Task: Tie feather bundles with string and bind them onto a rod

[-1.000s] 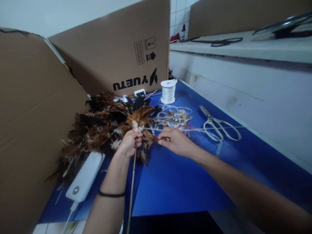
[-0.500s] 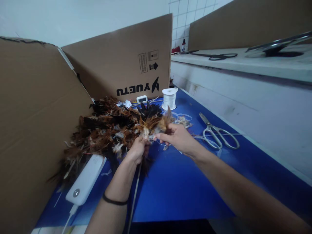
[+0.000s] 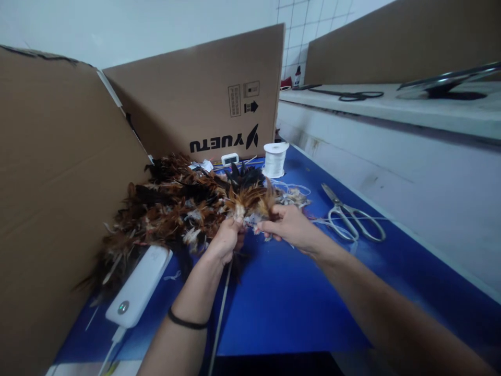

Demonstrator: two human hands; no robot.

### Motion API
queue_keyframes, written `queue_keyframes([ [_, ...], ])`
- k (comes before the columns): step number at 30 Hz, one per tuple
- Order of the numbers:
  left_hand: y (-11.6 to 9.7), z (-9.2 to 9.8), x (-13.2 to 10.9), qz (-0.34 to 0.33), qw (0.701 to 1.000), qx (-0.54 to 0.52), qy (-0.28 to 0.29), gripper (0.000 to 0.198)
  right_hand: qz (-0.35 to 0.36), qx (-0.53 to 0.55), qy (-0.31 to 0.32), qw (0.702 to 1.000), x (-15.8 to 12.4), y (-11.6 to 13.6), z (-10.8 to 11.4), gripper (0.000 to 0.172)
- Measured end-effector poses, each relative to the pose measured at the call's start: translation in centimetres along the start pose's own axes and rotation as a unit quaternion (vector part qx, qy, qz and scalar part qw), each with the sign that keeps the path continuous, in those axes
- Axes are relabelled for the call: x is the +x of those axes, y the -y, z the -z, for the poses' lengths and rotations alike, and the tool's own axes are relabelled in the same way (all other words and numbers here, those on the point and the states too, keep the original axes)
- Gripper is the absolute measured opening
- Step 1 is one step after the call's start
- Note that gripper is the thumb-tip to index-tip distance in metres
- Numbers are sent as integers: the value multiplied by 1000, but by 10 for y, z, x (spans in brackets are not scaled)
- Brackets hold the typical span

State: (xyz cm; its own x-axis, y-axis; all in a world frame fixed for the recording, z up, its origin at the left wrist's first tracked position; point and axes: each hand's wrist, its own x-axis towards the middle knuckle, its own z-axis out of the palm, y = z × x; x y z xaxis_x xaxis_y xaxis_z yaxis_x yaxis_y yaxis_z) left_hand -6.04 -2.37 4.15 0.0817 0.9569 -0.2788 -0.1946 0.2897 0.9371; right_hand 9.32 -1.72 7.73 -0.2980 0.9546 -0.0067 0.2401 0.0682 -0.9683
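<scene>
My left hand (image 3: 226, 239) is closed round the base of a bunch of brown and black feathers (image 3: 245, 196), with a thin stick (image 3: 221, 316) running down from it toward the front edge. Just to the right, my right hand (image 3: 287, 225) pinches a light brown feather tuft (image 3: 267, 201) with thumb and fingers. Whitish fluff shows between the two hands. A large heap of brown and black feathers (image 3: 156, 209) lies on the left. Behind my hands a white spool of cord (image 3: 275, 161) stands upright.
Metal scissors (image 3: 346, 211) lie on the blue table (image 3: 293, 308) to the right. A white power bank (image 3: 139, 287) with a cable is at the left front. Cardboard panels (image 3: 168, 104) stand behind and left. A white ledge (image 3: 391, 107) runs along the right.
My right hand has moved slightly right with its feather tuft, widening the gap between the hands. The whole view has shifted a little.
</scene>
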Motion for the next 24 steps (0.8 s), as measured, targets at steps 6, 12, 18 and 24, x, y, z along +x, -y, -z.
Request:
queue_keyframes([
  [6, -2, -4, -4, 7, 999, -19, 51, 32, -57, 82, -60, 993, 8, -33, -11, 12],
  [12, -2, -4, -4, 17, 998, -12, 62, 32, -51, 115, -60, 990, 10, -34, -11, 11],
  [18, -3, -3, -5, 35, 996, -23, 81, 32, -46, 136, -54, 988, 10, -38, -4, 9],
  [24, -5, -1, -5, 30, 996, -45, 74, 35, -5, 23, 108, 994, 2, -36, 20, 8],
])
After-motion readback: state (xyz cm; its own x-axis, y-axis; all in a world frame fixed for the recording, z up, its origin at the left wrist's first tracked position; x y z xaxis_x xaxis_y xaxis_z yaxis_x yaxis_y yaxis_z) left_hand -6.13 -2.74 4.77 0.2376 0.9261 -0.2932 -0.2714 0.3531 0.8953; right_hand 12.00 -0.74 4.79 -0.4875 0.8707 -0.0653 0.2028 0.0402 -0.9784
